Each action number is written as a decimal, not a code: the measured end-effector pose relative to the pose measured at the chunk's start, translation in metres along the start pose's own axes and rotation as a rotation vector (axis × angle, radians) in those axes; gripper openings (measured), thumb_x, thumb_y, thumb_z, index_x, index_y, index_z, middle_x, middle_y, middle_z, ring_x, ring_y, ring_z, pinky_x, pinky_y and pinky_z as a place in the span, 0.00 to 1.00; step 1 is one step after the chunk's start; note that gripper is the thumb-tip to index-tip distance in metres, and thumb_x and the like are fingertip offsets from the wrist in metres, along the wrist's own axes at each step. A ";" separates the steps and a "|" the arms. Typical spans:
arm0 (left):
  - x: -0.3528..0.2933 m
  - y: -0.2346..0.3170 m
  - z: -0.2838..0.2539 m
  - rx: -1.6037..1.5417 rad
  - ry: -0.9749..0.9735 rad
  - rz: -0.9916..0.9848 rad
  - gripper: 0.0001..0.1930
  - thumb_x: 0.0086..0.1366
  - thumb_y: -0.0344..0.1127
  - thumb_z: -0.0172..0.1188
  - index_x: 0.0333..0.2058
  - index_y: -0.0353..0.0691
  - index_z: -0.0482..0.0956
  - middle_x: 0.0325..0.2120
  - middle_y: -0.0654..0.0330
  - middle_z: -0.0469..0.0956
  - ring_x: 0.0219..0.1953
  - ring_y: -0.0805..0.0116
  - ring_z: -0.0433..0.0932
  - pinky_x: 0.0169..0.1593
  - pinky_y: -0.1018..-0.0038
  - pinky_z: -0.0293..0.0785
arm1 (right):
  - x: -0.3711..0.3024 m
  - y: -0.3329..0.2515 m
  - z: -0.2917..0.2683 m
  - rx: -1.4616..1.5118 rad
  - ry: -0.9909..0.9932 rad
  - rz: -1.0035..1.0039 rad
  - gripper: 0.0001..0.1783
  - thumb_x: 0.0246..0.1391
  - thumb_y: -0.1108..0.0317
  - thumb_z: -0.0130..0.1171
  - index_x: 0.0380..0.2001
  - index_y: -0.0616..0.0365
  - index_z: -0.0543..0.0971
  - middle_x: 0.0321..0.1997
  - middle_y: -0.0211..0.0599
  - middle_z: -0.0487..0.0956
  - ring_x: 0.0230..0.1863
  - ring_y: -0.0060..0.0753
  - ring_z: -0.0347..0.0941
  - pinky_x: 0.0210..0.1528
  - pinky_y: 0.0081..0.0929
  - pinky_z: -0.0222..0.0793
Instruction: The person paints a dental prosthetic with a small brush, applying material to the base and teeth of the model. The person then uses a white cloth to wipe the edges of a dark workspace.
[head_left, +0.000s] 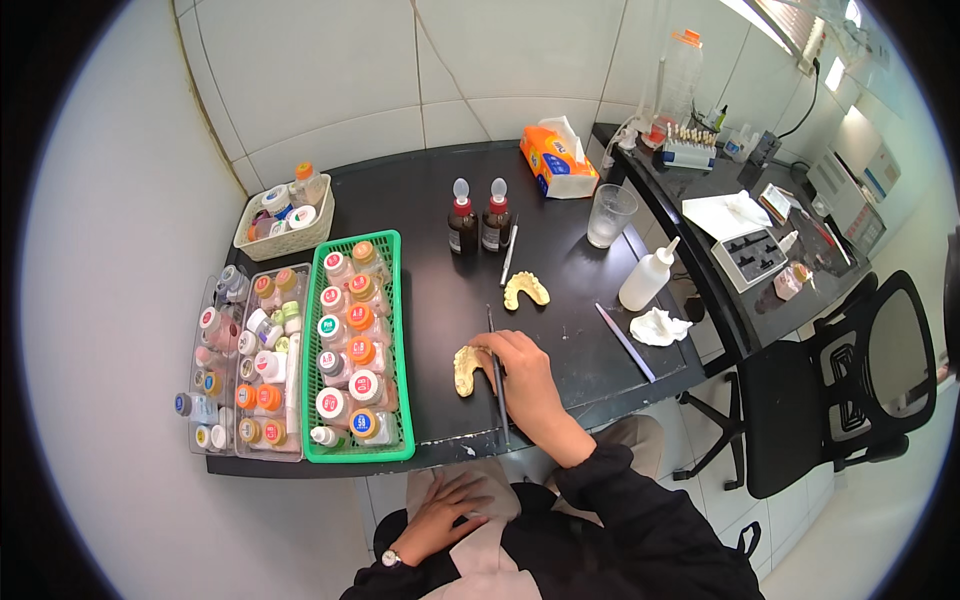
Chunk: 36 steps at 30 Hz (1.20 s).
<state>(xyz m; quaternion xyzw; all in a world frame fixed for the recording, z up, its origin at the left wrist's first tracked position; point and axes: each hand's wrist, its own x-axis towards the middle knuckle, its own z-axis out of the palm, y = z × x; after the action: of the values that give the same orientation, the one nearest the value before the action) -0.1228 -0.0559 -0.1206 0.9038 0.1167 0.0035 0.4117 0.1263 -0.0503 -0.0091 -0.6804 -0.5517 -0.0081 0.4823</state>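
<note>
My right hand (525, 375) rests on the black table (570, 300), its fingers closed on a yellowish dental cast (467, 366) at the near middle. A thin dark tool (496, 372) lies under this hand, running from front to back. It is not clear whether the hand also grips that tool. A second yellowish dental cast (526, 289) lies a little farther back. My left hand (440, 515), with a watch on its wrist, lies flat on my lap below the table edge and holds nothing.
A green basket (400, 330) with several small jars, clear trays of jars (215, 345) and a white basket (300, 235) stand left. Two brown dropper bottles (478, 225), a glass (609, 214), a squeeze bottle (647, 277), a tissue pack (555, 160) and a black chair (840, 390) are around.
</note>
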 end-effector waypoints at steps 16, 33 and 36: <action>0.037 -0.011 0.006 0.194 0.129 -0.110 0.23 0.61 0.51 0.54 0.53 0.54 0.76 0.56 0.62 0.71 0.60 0.58 0.65 0.63 0.58 0.54 | 0.033 -0.004 -0.142 0.221 0.451 0.103 0.19 0.67 0.50 0.43 0.36 0.58 0.67 0.32 0.26 0.66 0.32 0.16 0.59 0.34 0.18 0.59; 0.042 -0.025 0.019 0.169 0.158 -0.230 0.20 0.60 0.52 0.57 0.49 0.55 0.80 0.51 0.59 0.76 0.52 0.55 0.73 0.58 0.58 0.63 | 0.184 0.149 -0.204 -0.316 -0.245 0.178 0.12 0.52 0.62 0.64 0.27 0.62 0.80 0.17 0.34 0.79 0.19 0.22 0.72 0.24 0.25 0.66; 0.044 -0.025 0.020 0.147 0.134 -0.249 0.20 0.59 0.52 0.58 0.48 0.53 0.81 0.49 0.57 0.77 0.51 0.54 0.74 0.57 0.59 0.65 | 0.182 0.155 -0.208 -0.281 -0.300 0.211 0.12 0.51 0.63 0.64 0.27 0.63 0.80 0.18 0.35 0.79 0.19 0.23 0.72 0.25 0.25 0.66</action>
<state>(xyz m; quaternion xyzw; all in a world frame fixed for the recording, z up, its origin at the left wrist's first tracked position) -0.0832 -0.0451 -0.1565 0.9078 0.2548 0.0043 0.3331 0.4234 -0.0420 0.0999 -0.7885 -0.5363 0.0668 0.2935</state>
